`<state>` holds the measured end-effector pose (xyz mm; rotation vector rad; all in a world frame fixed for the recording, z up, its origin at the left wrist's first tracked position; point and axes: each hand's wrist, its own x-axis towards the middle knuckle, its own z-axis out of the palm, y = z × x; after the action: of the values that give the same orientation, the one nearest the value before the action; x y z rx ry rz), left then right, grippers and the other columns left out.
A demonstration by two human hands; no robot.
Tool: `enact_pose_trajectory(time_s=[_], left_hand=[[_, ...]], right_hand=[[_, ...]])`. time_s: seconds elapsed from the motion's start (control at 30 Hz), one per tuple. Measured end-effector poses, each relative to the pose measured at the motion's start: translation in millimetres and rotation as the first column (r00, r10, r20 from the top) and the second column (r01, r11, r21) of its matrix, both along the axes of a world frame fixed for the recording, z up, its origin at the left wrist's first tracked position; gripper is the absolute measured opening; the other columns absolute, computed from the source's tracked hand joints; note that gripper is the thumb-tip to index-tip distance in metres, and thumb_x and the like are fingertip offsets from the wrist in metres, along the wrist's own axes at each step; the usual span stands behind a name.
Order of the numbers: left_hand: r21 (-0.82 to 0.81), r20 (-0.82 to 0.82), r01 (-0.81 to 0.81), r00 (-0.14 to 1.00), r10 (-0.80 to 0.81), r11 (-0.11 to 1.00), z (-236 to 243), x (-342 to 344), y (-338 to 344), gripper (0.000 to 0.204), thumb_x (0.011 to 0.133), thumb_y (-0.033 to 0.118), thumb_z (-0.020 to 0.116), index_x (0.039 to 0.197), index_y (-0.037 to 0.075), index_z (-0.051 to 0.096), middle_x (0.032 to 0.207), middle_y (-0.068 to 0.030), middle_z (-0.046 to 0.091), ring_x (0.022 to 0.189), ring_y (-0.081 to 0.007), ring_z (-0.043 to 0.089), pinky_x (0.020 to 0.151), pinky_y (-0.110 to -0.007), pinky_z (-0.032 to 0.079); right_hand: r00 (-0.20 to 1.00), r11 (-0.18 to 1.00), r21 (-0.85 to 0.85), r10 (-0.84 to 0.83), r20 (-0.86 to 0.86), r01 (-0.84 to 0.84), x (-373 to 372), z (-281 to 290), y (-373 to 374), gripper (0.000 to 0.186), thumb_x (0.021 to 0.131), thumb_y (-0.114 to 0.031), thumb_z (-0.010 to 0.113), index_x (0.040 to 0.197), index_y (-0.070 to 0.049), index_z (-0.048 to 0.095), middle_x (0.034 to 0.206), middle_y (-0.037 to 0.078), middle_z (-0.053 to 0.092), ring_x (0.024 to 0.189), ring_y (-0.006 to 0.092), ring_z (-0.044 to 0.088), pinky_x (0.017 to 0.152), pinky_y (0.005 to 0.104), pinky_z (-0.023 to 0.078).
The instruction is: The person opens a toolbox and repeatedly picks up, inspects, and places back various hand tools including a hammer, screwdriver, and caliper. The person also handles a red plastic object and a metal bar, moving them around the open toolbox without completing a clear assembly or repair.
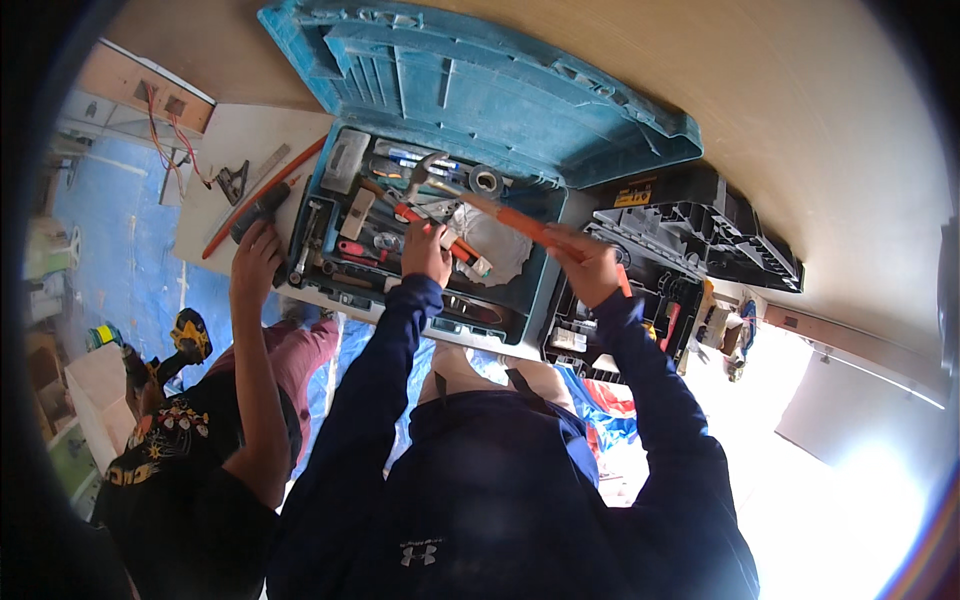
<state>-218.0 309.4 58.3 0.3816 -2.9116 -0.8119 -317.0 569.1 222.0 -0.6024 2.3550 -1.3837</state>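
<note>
My right hand grips a claw hammer by its orange handle. The hammer is held over an open teal toolbox, its metal head toward the box's middle. Inside the same box, my left hand is closed, with fingers curled among the tools; what they hold is hidden. Beside that hand lie red-and-black handled tools and an orange-and-white piece. A grey tape roll and a crumpled whitish bag sit beyond it.
The toolbox's teal lid stands open at the back. On the right is an open black toolbox. A co-worker's hand is at a dark tool on the left, beside a long orange-red bar. Blue sheeting covers the floor.
</note>
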Motion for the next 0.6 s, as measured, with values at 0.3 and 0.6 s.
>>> enact_pose_trajectory(time_s=[0.3,0.6], left_hand=[[0.883,0.401,-0.347,0.908,0.122,-0.316,-1.5,-9.8,-12.1,0.041,0.104,0.03,0.051,0.132,0.0,0.048,0.131,-0.0224,0.06,0.126,-0.0372,0.056,0.106,-0.044,0.047],[0.882,0.408,-0.372,0.91,0.073,-0.287,-29.6,-18.7,-7.0,0.035,0.104,0.021,0.046,0.134,0.003,0.049,0.131,-0.0166,0.058,0.118,-0.0318,0.062,0.097,-0.04,0.05]], right_hand=[[1.0,0.997,0.071,0.009,0.012,-0.01,15.1,-93.2,-38.2,0.033,0.086,0.003,0.067,0.119,-0.004,0.069,0.115,0.018,0.071,0.101,0.0254,0.071,0.088,0.0337,0.054],[0.965,0.793,0.605,0.208,-0.16,-0.07,17.6,-143.3,-57.4,0.038,0.091,-0.016,0.054,0.129,-0.016,0.062,0.129,0.012,0.063,0.112,0.0315,0.064,0.097,0.0422,0.05]])
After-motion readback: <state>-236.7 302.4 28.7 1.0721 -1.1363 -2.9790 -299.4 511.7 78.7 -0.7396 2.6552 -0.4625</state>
